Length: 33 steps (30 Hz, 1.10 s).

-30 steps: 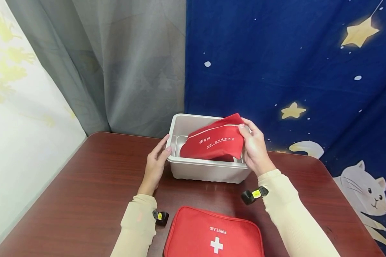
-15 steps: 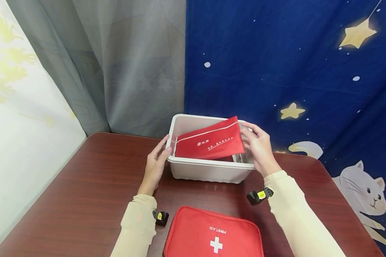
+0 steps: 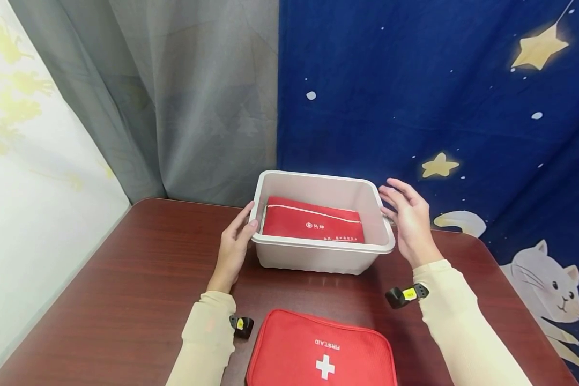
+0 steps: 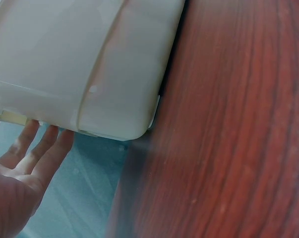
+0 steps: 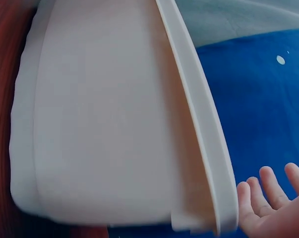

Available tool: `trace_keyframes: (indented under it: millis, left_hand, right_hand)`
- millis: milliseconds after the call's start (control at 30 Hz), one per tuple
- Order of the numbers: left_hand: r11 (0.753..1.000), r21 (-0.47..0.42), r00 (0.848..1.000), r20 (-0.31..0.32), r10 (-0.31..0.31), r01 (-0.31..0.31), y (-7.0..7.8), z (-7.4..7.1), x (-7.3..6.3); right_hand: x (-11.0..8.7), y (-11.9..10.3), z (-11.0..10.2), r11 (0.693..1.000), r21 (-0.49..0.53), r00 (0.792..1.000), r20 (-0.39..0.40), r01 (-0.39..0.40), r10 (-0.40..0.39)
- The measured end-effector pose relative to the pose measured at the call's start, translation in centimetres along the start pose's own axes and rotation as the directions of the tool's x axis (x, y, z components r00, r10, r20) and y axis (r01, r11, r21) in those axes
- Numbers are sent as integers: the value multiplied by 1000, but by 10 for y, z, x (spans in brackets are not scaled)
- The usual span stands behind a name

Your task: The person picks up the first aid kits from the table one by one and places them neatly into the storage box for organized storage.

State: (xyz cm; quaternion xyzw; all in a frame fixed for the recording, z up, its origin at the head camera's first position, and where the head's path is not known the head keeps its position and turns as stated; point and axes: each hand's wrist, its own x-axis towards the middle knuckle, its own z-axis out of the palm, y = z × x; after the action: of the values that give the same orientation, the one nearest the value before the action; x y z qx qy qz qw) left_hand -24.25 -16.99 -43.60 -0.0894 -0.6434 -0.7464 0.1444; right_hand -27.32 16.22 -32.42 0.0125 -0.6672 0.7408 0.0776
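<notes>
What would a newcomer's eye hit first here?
Probably the red first-aid bag with its white cross, at the bottom of the head view. Next, the red pouch lying inside the pale bin beyond it. Then the star-patterned blue curtain filling the right background.

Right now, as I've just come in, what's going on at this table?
A person is working bare-handed at an off-white bin. Their left hand rests against its left end. Their right hand is empty, fingers loose, right by the other end; whether it touches is hard to tell. A red pouch lies inside the bin. A red first-aid bag lies on the table, nearer the person.
</notes>
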Motion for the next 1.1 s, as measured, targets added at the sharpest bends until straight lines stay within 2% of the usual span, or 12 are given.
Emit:
trace_keyframes:
  millis: [167,333,567,1100]
  left_hand:
    - [1000,-14,1000,5,8,-8,1,1,1]
    - [1000,-1,1000,-5,4,-4,1,-1,1]
    - [1000,3,1000,-11,-10,10,1,-2,0]
    - [1000,25,1000,-15,4,-4,-1,0,0]
  right_hand:
    - [-7,5,-21,998,45,999,-10,38,-38]
    - [-10,12,-37,997,65,1000,9,28,-29]
    - [-13,21,-46,999,36,1000,17,14,-15]
    - [-28,43,-68,1000,7,995,100,-19,18]
